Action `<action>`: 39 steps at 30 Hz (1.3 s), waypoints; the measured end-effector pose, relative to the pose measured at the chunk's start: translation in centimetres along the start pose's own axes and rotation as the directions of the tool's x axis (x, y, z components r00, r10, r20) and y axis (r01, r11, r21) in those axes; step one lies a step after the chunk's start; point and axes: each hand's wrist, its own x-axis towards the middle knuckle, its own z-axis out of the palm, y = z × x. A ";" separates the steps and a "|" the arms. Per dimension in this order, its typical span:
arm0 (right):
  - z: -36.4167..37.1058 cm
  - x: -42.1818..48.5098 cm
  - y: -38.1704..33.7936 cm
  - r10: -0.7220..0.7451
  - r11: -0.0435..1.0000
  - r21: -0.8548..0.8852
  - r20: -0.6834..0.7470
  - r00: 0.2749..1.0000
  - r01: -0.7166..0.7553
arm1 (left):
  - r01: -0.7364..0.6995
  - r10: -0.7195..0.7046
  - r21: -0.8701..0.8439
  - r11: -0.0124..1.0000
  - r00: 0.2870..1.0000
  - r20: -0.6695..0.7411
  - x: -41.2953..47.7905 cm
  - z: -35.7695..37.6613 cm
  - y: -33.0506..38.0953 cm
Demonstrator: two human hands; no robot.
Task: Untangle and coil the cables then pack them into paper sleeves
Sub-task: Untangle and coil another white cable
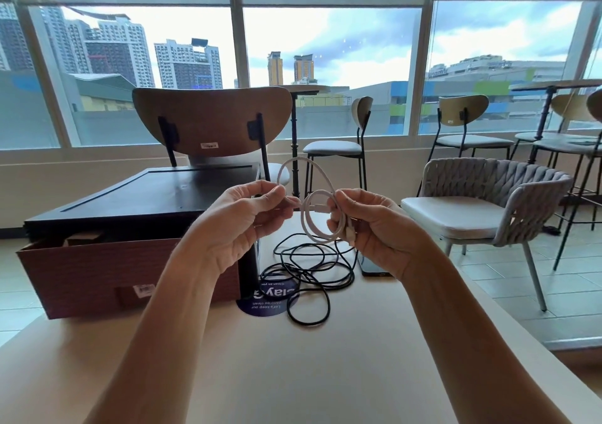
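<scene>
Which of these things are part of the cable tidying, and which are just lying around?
Part of the job: white cable, held in loops by left hand and right hand; tangled black cable on the table. Paper sleeves: none I can make out.
Just lying about: phone, brown box, blue sticker, chairs.

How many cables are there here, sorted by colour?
White cable: 1
Black cable tangle: 1 (too tangled to tell whether it is one cable or more)
Total: 2
</scene>
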 end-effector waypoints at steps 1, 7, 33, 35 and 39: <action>0.0 0.0 0.0 -0.002 1.000 -0.002 -0.014 1.000 0.002 | 0.008 -0.008 0.008 1.000 1.000 0.003 0.0 0.0 -0.1; 0.3 0.0 0.5 0.000 0.997 -0.074 -0.023 1.000 -0.002 | 0.051 -0.053 0.042 0.998 0.997 0.054 0.3 0.4 -0.5; 2.1 0.0 2.0 -0.284 0.945 -0.213 -0.170 0.944 0.247 | 0.014 0.026 0.223 0.975 0.984 -0.176 1.2 1.5 -2.4; 2.1 -0.1 1.7 -0.325 0.912 -0.306 -0.130 0.937 0.274 | -0.006 0.039 0.178 0.984 0.982 -0.183 1.3 1.4 -2.4; 2.1 -0.3 0.6 -0.396 0.845 -0.430 -0.107 0.912 0.317 | -0.030 0.051 0.108 0.994 0.979 -0.198 1.3 1.6 -2.3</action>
